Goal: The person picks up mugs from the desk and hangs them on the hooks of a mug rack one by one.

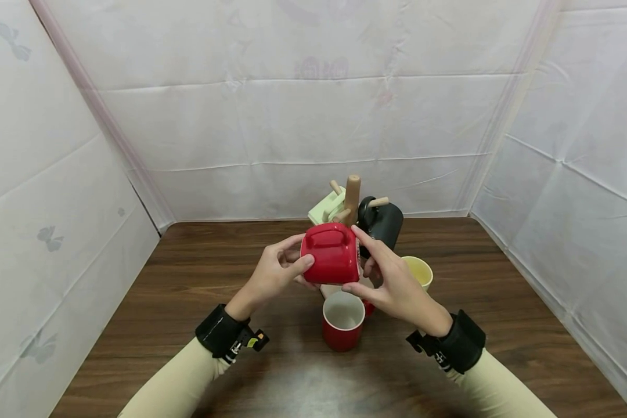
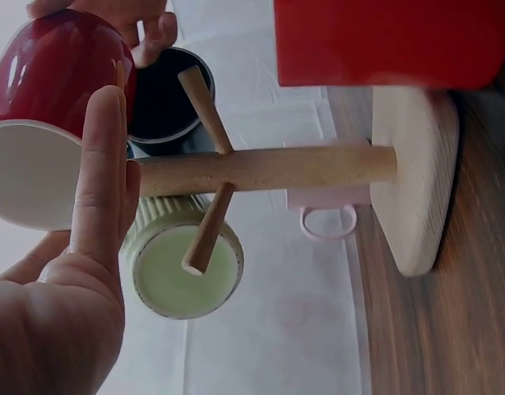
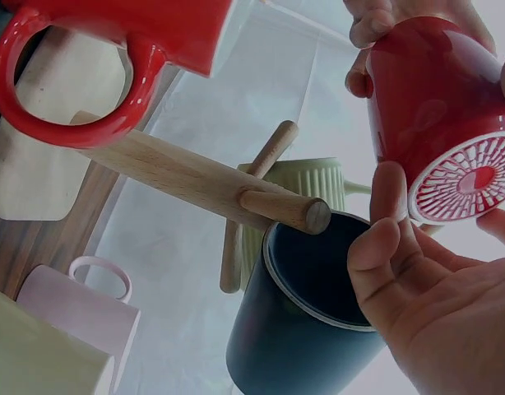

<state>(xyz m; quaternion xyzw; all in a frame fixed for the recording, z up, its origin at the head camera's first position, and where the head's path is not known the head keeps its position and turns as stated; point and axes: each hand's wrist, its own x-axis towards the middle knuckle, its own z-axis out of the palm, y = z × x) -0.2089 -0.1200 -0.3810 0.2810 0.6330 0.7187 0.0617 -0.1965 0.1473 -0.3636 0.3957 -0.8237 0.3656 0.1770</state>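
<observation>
Both hands hold a red mug (image 1: 330, 264) on its side, above the table and in front of a wooden mug tree (image 1: 352, 197). Thumb and fingers of the left hand (image 1: 274, 268) grip it near its white-lined mouth (image 2: 34, 177). At the other end, the right hand (image 1: 399, 285) pinches it around the patterned base (image 3: 474, 179). The mug's handle (image 1: 328, 230) is turned up toward the head camera. On the tree's pegs hang a ribbed pale green mug (image 2: 191, 276) and a dark mug (image 3: 306, 321).
A second red mug (image 1: 339, 335) stands upright on the table before the tree's base (image 2: 413, 181), handle to the right. A yellow cup (image 1: 419, 271) stands right of the tree. A pink mug (image 3: 80, 309) sits farther back. White cloth walls (image 1: 271, 122) enclose the table.
</observation>
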